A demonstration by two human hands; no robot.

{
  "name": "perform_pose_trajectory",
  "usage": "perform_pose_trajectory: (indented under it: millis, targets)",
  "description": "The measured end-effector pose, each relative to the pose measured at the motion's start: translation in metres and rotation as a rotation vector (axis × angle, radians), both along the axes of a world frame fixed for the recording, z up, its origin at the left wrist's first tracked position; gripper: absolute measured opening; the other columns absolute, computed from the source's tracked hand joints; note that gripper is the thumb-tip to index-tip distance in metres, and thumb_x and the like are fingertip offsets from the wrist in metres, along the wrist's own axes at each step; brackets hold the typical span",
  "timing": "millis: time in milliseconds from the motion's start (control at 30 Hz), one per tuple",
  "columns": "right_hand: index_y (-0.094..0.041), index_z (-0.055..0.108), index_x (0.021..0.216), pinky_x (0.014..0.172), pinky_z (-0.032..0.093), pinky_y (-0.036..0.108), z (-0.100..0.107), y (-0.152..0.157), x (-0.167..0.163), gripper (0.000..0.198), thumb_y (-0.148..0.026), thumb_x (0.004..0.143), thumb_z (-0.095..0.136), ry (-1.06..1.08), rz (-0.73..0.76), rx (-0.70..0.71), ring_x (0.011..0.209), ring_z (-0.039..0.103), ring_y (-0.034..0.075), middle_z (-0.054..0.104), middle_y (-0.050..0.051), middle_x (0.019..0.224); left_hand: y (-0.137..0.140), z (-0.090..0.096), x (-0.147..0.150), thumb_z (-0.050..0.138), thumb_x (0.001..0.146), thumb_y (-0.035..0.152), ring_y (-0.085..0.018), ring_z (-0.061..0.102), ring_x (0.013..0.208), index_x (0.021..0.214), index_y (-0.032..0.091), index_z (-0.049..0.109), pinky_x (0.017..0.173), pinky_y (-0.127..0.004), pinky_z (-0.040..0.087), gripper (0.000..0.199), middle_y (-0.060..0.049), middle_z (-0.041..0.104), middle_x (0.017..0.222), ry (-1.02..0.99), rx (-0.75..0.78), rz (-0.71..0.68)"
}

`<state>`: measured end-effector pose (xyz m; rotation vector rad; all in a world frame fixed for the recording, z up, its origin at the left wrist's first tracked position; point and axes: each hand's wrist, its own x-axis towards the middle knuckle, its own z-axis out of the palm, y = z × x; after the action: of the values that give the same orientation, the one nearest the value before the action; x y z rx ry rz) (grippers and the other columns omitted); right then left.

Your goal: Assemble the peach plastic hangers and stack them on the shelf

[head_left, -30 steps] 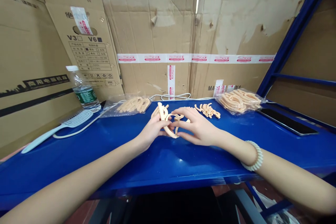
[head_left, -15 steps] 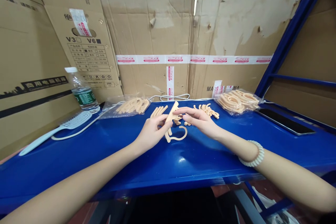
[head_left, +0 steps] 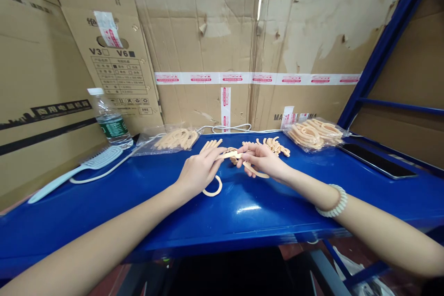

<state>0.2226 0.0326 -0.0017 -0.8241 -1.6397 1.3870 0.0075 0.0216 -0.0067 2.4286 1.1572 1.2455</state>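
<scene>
My left hand (head_left: 201,169) pinches a flat beige bar (head_left: 229,155) between thumb and fingers. Below those fingers hangs a beige curved hook (head_left: 212,193), which looks joined to the bar, though the joint is hidden. My right hand (head_left: 262,159) is closed on a beige curved arm (head_left: 255,171) that sticks out under its fingers. Both sets of fingertips meet at the bar's right end, where the pieces touch. Just behind the hands, a heap of small beige parts (head_left: 274,145) and several beige strips (head_left: 211,144) lie on the blue table (head_left: 243,222).
Clear bags of beige parts lie at the back left (head_left: 178,138) and back right (head_left: 314,134). A water bottle (head_left: 113,125), a pale blue hairbrush (head_left: 102,158) and a white cable (head_left: 100,180) are on the left. A phone (head_left: 376,160) rests on the right. Cardboard (head_left: 208,46) stands behind.
My left hand has tilted the bar from steep to nearly level, swinging its hook leftward and down. My right hand, formerly with fingers extended, is now closed on a curved arm.
</scene>
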Motion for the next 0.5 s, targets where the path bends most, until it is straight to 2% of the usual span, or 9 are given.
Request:
perform_pose_trajectory:
  millis: [133,267,367,500]
  targets:
    - [-0.012,0.058,0.091,0.036,0.041,0.017,-0.004,-0.003,-0.003,0.034,-0.044,0.081,0.064,-0.062,0.133,-0.078,0.041,0.053,0.007,0.068,0.003,0.066,-0.002,-0.002,0.001,0.054,0.086,0.029,-0.023,0.065,0.084,0.109,0.026,0.069,0.075,-0.027,0.046,0.027,-0.008,0.070,0.100,0.129,0.039,0.008]
    - [-0.011,0.060,0.088,0.032,0.035,0.016,-0.003,-0.009,-0.004,0.037,-0.047,0.081,0.062,-0.120,0.262,-0.138,0.036,0.050,0.006,0.069,0.004,0.062,-0.006,-0.002,0.003,0.058,0.082,0.025,-0.016,0.057,0.059,0.096,0.024,0.071,0.057,-0.022,0.040,0.018,-0.007,0.066,0.077,0.144,0.090,-0.033]
    - [-0.010,0.061,0.084,0.028,0.030,0.016,-0.001,-0.013,-0.005,0.037,-0.047,0.081,0.062,-0.149,0.272,-0.141,0.032,0.047,0.006,0.067,0.003,0.058,-0.010,0.000,0.004,0.054,0.082,0.018,-0.013,0.048,0.048,0.082,0.020,0.068,0.051,-0.022,0.034,0.014,-0.004,0.057,0.066,0.268,0.117,-0.042]
    - [-0.012,0.059,0.080,0.025,0.029,0.016,-0.001,-0.015,-0.007,0.035,-0.047,0.082,0.059,-0.226,0.210,-0.037,0.029,0.044,0.006,0.064,0.000,0.054,-0.013,0.004,0.004,0.044,0.085,0.012,-0.012,0.041,0.042,0.073,0.017,0.061,0.045,-0.022,0.028,0.021,-0.002,0.050,0.058,0.442,0.235,-0.030]
